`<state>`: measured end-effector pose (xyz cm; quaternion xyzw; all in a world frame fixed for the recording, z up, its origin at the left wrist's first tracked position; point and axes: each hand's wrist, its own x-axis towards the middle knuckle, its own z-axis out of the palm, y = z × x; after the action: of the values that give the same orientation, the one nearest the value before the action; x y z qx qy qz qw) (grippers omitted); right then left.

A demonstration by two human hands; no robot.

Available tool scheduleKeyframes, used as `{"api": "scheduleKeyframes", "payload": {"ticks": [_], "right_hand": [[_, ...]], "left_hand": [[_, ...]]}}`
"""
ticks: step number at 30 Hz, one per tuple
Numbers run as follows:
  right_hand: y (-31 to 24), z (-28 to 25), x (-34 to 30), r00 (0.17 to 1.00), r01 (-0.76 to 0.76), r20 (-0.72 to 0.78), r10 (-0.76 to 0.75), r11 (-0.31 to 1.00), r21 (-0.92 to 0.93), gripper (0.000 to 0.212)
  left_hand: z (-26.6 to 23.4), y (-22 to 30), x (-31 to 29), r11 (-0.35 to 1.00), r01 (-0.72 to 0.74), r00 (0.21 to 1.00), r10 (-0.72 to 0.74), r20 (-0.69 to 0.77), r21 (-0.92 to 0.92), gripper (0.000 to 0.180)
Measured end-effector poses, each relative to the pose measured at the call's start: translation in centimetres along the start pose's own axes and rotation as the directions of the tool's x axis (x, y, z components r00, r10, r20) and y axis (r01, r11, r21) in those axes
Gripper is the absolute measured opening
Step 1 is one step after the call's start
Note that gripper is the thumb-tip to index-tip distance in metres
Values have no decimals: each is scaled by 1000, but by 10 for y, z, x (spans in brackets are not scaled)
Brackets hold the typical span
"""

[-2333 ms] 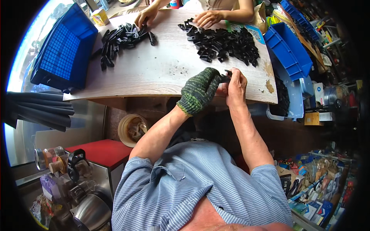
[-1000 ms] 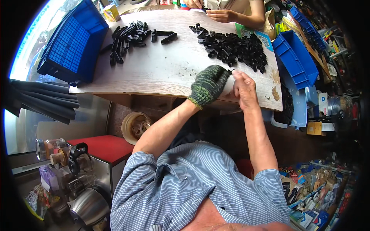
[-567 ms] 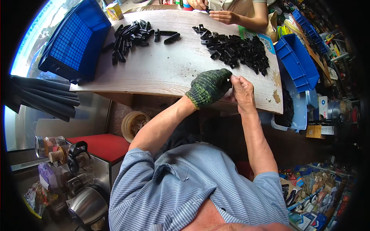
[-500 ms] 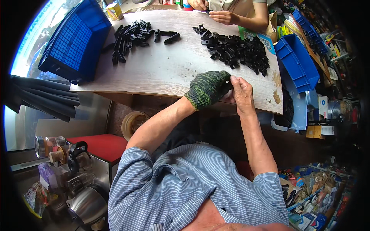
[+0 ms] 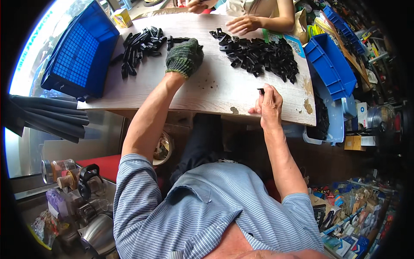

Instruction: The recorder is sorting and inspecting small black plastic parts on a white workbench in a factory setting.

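Observation:
My left hand (image 5: 184, 58), in a dark green knitted glove, is curled over the table beside a few black plastic strips (image 5: 171, 41); its fingertips are hidden, so what they grip cannot be seen. Bare and close to the table's front edge, my right hand (image 5: 271, 105) pinches a small black plastic piece (image 5: 261, 91) between thumb and fingers. Beyond it spreads a large heap of small black plastic pieces (image 5: 263, 56). To the left of my glove lies a pile of longer black plastic strips (image 5: 140, 47).
A blue crate (image 5: 75, 60) tilts at the table's (image 5: 207, 95) left end. Blue bins (image 5: 330, 64) stand beyond its right edge. Across the table a co-worker's hand (image 5: 243, 25) rests near the heap. A round bucket (image 5: 164, 149) sits below the table.
My left hand has moved away from my right, forward and left to the black strips. My right hand stays near the front edge. The co-worker's hands have separated, one coming to the heap.

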<state>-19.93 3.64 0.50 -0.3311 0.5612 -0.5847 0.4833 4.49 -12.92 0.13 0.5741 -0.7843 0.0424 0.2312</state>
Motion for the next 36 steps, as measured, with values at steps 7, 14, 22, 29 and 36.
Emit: {"api": "scheduleKeyframes", "payload": {"ticks": [7, 14, 22, 29, 36], "right_hand": [[-4, 3, 0, 999, -13, -48, 14, 1000, 26, 32], [-1, 2, 0, 999, -15, -44, 17, 999, 36, 33], [0, 2, 0, 1000, 6, -17, -5, 1000, 11, 34], [0, 2, 0, 999, 15, -32, -15, 1000, -6, 34], [0, 1, -1, 999, 5, -54, -3, 1000, 30, 33]], "left_hand": [[-2, 53, -61, 565, -61, 987, -86, -133, -823, 33], [-9, 61, -90, 473, 38, 987, -153, -39, -880, 40], [-14, 68, -76, 822, 67, 994, -101, -30, -566, 29], [-6, 71, -74, 671, -27, 999, 33, -6, -741, 47], [-30, 78, -83, 939, -155, 984, 174, 37, -306, 20]]}}
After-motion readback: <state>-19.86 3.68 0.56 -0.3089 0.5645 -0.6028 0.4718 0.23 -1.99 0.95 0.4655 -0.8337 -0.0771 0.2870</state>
